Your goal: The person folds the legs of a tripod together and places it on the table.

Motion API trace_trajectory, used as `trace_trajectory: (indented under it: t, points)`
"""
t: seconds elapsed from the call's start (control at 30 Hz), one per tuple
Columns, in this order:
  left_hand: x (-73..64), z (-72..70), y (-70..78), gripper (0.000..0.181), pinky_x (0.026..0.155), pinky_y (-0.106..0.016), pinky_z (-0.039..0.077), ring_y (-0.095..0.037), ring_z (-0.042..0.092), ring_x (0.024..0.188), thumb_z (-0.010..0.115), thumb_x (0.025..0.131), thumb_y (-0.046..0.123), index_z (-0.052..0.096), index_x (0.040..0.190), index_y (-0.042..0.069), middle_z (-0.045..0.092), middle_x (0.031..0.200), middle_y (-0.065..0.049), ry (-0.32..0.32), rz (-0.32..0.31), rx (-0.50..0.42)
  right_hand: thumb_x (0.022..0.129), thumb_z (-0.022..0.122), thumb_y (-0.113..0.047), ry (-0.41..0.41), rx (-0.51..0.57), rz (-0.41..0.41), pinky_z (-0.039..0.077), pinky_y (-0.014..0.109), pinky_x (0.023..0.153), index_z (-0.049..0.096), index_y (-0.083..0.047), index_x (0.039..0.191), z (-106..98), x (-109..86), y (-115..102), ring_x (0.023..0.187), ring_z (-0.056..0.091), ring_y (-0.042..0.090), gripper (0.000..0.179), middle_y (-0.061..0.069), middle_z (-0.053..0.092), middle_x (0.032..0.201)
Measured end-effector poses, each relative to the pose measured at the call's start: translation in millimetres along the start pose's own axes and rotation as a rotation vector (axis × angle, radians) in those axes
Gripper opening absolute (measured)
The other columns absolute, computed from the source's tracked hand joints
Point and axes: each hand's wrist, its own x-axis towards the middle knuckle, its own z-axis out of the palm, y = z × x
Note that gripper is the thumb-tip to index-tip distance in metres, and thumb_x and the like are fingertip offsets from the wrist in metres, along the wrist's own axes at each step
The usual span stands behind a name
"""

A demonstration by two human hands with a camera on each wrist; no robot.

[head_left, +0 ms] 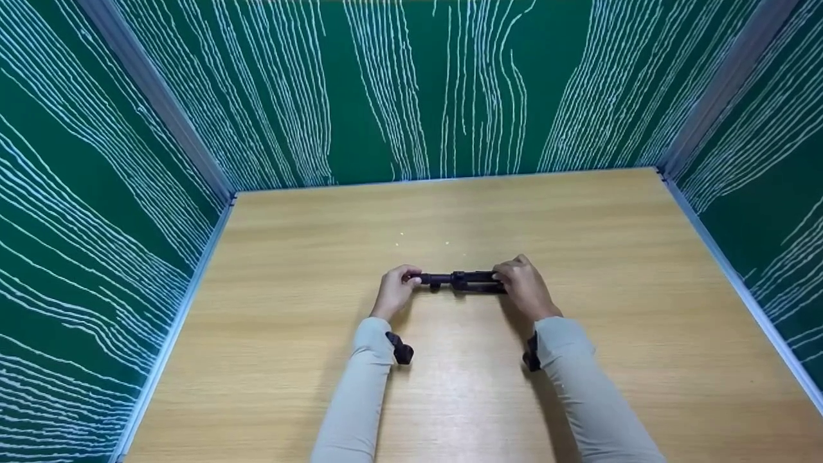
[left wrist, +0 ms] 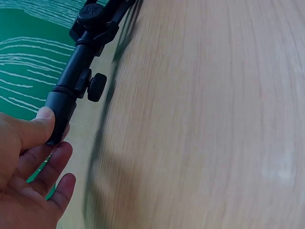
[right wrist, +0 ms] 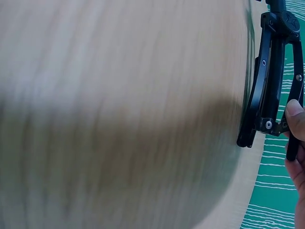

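A small black tripod (head_left: pixel 460 280) lies crosswise between the two hands, close over the wooden table, with its legs towards the right. My left hand (head_left: pixel 393 290) pinches the end of its centre post (left wrist: pixel 62 109) between thumb and fingers; the other fingers stay loosely bent below. A ridged knob (left wrist: pixel 96 87) sticks out from the post. My right hand (head_left: pixel 526 288) grips one leg (right wrist: pixel 298 62) near its foot, the thumb on top. In the right wrist view the legs stand slightly apart, and part of that hand falls outside the picture.
The wooden table (head_left: pixel 289 257) has a few tiny pale specks beyond the tripod. Green panels with white wavy lines (head_left: pixel 366 96) enclose the back and both sides, with metal strips along the edges. Dark wrist cameras (head_left: pixel 401 350) are worn below both hands.
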Motion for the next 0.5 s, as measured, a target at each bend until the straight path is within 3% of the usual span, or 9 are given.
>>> trace_trajectory:
  t: [0.5]
  points:
    - [-2.4, -0.5, -1.7, 0.024, 0.099, -0.036, 0.049, -0.027, 0.060, 0.113, 0.059, 0.094, 0.005, 0.065, 0.116, 0.001, 0.067, 0.117, -0.015, -0.031, -0.022, 0.058, 0.085, 0.069, -0.001, 0.023, -0.019, -0.030, 0.054, 0.039, 0.071, 0.073, 0.001, 0.088, 4.9, 1.0, 0.1, 0.079, 0.062, 0.029, 0.005, 0.014, 0.074, 0.086]
